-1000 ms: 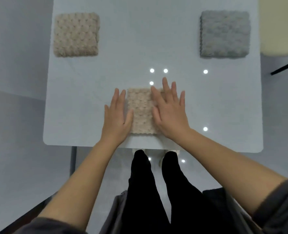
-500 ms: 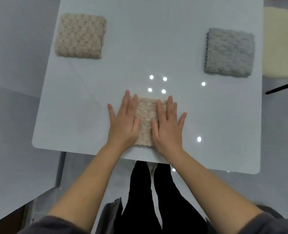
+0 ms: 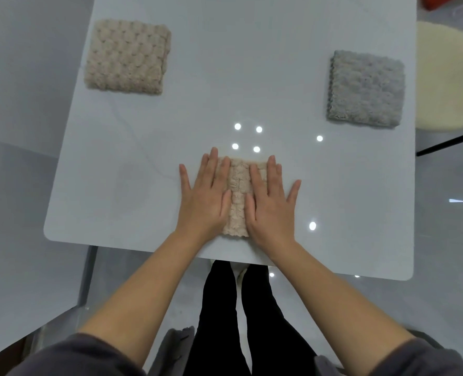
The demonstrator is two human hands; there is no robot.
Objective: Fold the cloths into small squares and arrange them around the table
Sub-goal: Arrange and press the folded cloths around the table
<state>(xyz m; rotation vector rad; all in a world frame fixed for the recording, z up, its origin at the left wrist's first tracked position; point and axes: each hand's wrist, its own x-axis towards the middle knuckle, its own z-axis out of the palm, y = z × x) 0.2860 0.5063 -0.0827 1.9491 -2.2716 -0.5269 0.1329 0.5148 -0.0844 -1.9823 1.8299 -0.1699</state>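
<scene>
A small folded beige cloth [image 3: 238, 196] lies near the front edge of the white table [image 3: 252, 63]. My left hand [image 3: 204, 195] presses flat on its left half with straight fingers. My right hand [image 3: 272, 200] lies flat on its right half, so only a middle strip of the cloth shows. A second folded beige cloth [image 3: 127, 57] sits at the far left corner. A folded grey cloth [image 3: 366, 89] sits at the far right.
A round cream stool seat [image 3: 450, 77] stands past the table's right edge. My legs in black trousers [image 3: 238, 321] are below the front edge. Bright light spots reflect on the tabletop beyond the hands.
Both hands have slid inward over the cloth, covering more of it. The view has shifted, so the table appears lower in the frame.
</scene>
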